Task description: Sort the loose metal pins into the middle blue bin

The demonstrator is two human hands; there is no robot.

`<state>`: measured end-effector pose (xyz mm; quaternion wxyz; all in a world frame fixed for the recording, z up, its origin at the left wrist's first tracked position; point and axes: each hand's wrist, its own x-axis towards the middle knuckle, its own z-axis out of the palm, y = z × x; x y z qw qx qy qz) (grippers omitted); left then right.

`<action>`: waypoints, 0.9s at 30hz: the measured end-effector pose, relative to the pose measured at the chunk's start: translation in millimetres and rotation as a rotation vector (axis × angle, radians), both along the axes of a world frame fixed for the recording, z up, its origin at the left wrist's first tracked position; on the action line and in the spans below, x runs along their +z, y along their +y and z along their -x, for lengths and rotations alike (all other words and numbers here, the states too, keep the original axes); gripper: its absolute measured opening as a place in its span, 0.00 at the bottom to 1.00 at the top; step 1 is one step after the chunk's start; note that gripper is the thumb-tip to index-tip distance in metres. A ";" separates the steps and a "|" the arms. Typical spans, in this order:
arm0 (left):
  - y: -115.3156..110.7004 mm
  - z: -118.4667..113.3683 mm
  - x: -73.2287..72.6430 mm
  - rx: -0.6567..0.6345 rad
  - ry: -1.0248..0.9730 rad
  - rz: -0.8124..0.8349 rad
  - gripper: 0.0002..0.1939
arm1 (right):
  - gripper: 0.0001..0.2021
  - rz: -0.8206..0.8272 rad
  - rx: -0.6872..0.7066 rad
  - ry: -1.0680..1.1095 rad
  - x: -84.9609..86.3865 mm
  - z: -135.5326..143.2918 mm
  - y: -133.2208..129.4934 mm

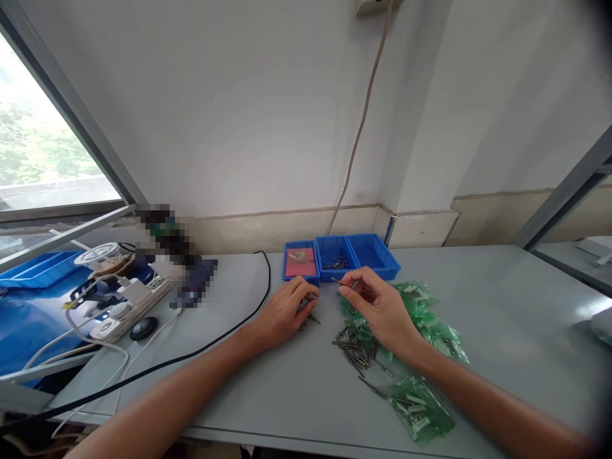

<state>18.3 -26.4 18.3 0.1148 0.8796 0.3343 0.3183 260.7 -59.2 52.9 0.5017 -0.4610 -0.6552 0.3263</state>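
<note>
Pin (pixel 336 280): slim, brownish metal | Right hand (pixel 375 307): pinching pin | Left hand (pixel 284 312): curled, hold indeterminate | Counter (pixel 507 312): front edge near green bag (pixel 425 403), room rightward

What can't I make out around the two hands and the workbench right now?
All in the head view:
- Left hand: its own fingers hide whether it grips anything.
- Loose pins beneath it: partly covered by that hand, so uncountable.
- Metal piece in the right hand: one end hidden by fingers; details too small.
- Green bags: partly covered by the right hand and forearm.
- Object at far right: cut off by blurred picture edge.
</note>
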 end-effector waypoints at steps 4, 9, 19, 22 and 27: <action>0.9 0.7 -0.1 0.008 -0.008 -0.002 0.07 | 0.09 0.018 0.005 0.019 0.4 0.4 0.1; 2.0 1.2 -0.5 0.013 0.005 0.009 0.06 | 0.13 0.122 0.065 0.107 0.9 -1.0 2.9; 4.7 2.2 -4.4 0.031 0.028 0.004 0.06 | 0.20 0.301 0.141 0.353 -1.9 1.5 4.1; 5.5 2.2 -5.3 0.038 0.030 0.003 0.06 | 0.19 0.312 0.156 0.386 -1.9 0.9 4.5; 6.1 3.0 -3.8 0.034 0.029 0.008 0.07 | 0.19 0.372 0.189 0.479 1.0 1.6 4.3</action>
